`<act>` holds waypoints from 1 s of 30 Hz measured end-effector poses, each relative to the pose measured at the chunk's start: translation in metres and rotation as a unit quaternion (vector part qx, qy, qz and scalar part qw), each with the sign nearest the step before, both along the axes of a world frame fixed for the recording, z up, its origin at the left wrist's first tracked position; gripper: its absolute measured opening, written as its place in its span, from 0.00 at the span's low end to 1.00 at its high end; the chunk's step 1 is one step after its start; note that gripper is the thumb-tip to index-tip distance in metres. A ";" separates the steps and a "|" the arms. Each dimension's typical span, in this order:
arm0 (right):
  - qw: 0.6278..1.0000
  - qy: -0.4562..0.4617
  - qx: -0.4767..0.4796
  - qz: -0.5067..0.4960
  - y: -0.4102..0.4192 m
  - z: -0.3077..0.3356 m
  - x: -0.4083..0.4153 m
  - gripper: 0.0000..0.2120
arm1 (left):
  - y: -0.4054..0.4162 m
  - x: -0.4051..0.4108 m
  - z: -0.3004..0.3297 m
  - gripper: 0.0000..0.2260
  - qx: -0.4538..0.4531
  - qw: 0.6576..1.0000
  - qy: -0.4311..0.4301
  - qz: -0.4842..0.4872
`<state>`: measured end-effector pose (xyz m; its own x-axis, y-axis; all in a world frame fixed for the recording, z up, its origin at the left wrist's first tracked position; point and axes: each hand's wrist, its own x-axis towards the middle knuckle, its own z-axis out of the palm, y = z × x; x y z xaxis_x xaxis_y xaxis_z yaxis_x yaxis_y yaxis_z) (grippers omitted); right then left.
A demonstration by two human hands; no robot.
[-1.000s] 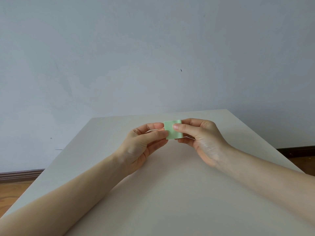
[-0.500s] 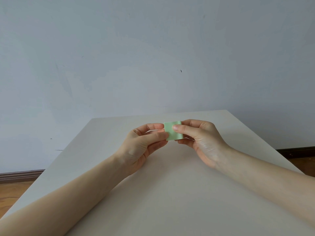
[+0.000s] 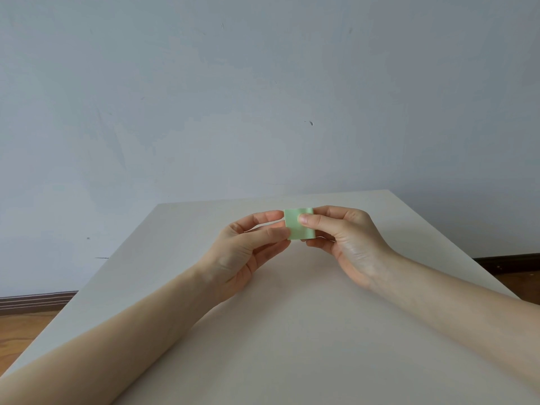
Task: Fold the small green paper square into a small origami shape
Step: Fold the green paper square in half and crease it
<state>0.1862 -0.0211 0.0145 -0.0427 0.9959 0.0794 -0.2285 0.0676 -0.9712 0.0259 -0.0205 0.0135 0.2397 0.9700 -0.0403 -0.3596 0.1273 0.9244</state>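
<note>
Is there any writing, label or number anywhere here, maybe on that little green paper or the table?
None. The green paper, pinched by the left hand and the right hand, shows plain with no print. The table and the wall carry only scuffs, no words.

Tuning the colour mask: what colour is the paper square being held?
Plain pale green paper square, no pattern, pinched by both hands; head view.

Probably a plain room in a home: a bare off-white table [image 3: 292, 331] against a scuffed pale blue wall [image 3: 233, 97], dark baseboard [image 3: 35, 299], wooden floor [image 3: 20, 331].
</note>
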 end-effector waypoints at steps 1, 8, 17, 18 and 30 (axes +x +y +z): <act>1.000 -0.001 0.000 0.000 0.000 0.000 0.000 0.01 | 0.000 0.000 0.000 0.10 0.000 1.000 0.001 0.000; 1.000 0.004 0.000 0.003 -0.001 -0.001 -0.001 0.02 | 0.000 0.001 -0.001 0.10 0.008 1.000 0.011 0.005; 1.000 0.004 0.000 0.003 -0.001 0.000 -0.001 0.02 | -0.001 0.001 0.000 0.09 0.011 1.000 0.014 0.004; 1.000 0.004 0.000 0.003 -0.001 0.000 -0.001 0.02 | -0.001 0.002 0.000 0.09 0.012 1.000 0.015 0.004; 1.000 0.007 0.001 0.003 -0.001 -0.001 -0.001 0.02 | 0.000 0.001 -0.001 0.09 0.013 1.000 0.014 -0.006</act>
